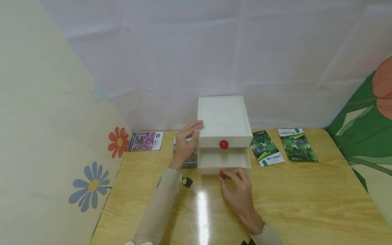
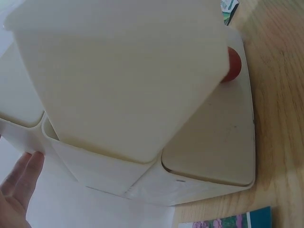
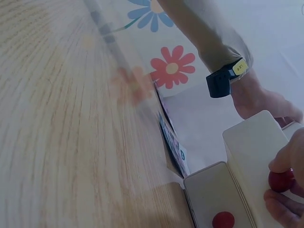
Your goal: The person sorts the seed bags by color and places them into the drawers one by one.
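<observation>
Mid drawer [image 1: 208, 171] open, red knob [image 1: 222, 175] pinched

We see a white 3-drawer unit [image 1: 225, 114] on the worktop [image 1: 306, 197], mid drawer pulled out twd us. R hand [image 1: 240, 189] pinches that drawer's knob btwn thumb & fingers. L hand [image 1: 186, 143], fingers extended, rests on the unit's upper L edge. 2 pink-flower cards [image 1: 145, 141] lie L of it, 1 partly hidden; 2 green-leaf cards [image 1: 297, 145], R.

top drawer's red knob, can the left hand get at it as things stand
Probably yes: the left hand is already near it, beside the cabinet; nothing visible blocks the top knob, and the right hand pinches a lower knob.
</observation>
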A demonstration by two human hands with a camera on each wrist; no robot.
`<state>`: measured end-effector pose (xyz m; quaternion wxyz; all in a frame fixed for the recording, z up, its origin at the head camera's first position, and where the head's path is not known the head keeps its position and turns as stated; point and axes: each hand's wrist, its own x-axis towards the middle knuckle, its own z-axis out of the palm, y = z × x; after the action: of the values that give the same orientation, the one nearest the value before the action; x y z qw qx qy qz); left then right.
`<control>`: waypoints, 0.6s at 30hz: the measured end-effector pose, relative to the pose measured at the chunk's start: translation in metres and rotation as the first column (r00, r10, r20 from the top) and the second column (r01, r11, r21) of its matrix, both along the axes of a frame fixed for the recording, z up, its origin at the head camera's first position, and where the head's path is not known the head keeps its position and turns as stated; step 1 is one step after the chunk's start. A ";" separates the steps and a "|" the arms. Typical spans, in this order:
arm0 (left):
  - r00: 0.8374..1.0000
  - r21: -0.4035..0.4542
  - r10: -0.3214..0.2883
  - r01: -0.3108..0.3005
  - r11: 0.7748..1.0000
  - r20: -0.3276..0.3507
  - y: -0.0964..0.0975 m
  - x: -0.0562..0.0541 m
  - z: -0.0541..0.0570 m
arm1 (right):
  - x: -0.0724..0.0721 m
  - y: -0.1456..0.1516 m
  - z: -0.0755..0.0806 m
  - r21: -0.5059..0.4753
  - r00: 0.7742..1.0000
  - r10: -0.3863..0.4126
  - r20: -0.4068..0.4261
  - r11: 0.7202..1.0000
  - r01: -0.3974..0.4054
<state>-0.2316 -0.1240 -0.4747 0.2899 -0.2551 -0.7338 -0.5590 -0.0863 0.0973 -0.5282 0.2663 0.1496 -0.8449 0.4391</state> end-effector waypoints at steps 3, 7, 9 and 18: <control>1.000 0.000 0.010 -0.010 1.000 0.008 0.001 0.002 0.003 | 0.002 0.000 0.000 -0.007 1.000 0.005 -0.010 1.000 -0.005; 1.000 0.007 0.007 -0.007 1.000 0.013 0.006 0.010 0.016 | 0.006 0.001 0.002 -0.022 1.000 0.013 -0.001 1.000 -0.013; 1.000 0.014 0.000 0.000 1.000 0.006 0.009 0.015 0.025 | 0.007 0.002 0.002 -0.017 1.000 0.012 -0.003 1.000 -0.012; 1.000 0.022 -0.013 0.013 1.000 -0.004 0.009 0.023 0.035 | 0.019 0.004 -0.001 -0.034 0.998 0.048 -0.030 0.998 -0.049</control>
<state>-0.2091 -0.1146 -0.4393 0.2904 -0.2576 -0.7254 -0.5684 -0.0674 0.1016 -0.5296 0.2703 0.1720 -0.8294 0.4577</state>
